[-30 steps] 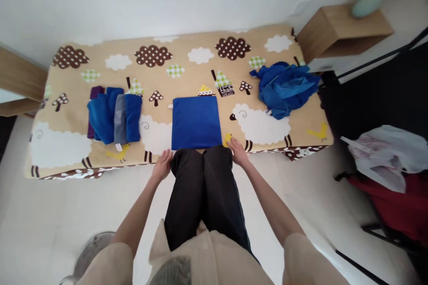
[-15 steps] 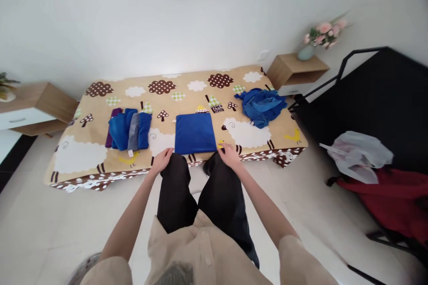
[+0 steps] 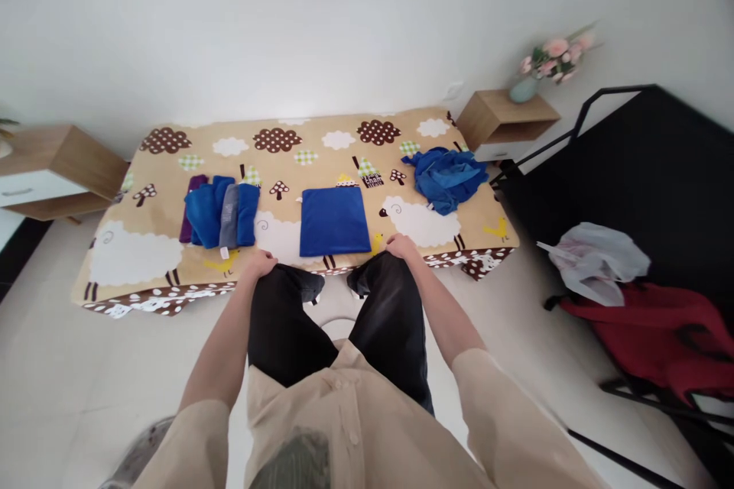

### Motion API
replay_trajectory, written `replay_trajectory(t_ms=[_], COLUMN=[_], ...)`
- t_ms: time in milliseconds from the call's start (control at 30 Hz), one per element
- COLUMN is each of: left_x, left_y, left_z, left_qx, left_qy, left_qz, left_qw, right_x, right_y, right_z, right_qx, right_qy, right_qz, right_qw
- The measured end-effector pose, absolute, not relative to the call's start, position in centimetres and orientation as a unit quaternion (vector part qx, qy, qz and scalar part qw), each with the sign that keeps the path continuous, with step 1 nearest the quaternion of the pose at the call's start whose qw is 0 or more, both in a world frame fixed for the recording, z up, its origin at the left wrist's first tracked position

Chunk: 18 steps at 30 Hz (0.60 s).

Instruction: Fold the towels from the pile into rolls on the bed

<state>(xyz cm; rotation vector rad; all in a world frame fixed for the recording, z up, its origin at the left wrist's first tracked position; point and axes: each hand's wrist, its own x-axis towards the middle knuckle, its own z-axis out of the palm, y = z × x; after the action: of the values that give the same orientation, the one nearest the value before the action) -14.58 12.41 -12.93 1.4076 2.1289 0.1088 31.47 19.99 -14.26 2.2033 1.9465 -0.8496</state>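
Note:
My left hand [image 3: 259,263] lies on my left knee and my right hand [image 3: 401,246] on my right knee, both in black trousers [image 3: 287,321]. Each hand drapes over its knee with nothing in it. Just beyond my knees a folded blue cloth [image 3: 334,221] lies flat on the low bed with a sheep-patterned cover [image 3: 143,260]. To its left is a row of folded blue, grey and purple cloths [image 3: 221,213]. A crumpled blue garment [image 3: 447,177] lies at the bed's right end.
Wooden bedside shelves stand at the left [image 3: 51,168] and right [image 3: 505,118], the right one with a flower vase [image 3: 524,88]. A black frame [image 3: 631,160], a white plastic bag [image 3: 596,260] and a red bag [image 3: 659,328] are at my right. Pale floor surrounds me.
Both hands have pulled back from the bed's edge beside the folded blue cloth onto my knees, which have spread apart. The view has tilted up and drawn back.

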Motion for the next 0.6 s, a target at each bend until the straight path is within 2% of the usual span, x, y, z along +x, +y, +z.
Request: replay_trajectory(t_ms=[367,600], left_x=[-14.0,-14.5], left_y=[17.3,20.0], left_z=[-16.4,-19.4], left_qx=[0.574,0.582], left_qy=[0.749,0.683], left_qz=[-0.025,-0.07], left_qw=[0.331,0.436], right_x=[29.5,30.2], right_y=[25.1,27.6], right_z=[-18.2,-20.4], right_qx=[0.669,0.608], right_qy=[0.65,0.665], right_qz=[-0.308,-0.372], right_qw=[0.185,0.222])
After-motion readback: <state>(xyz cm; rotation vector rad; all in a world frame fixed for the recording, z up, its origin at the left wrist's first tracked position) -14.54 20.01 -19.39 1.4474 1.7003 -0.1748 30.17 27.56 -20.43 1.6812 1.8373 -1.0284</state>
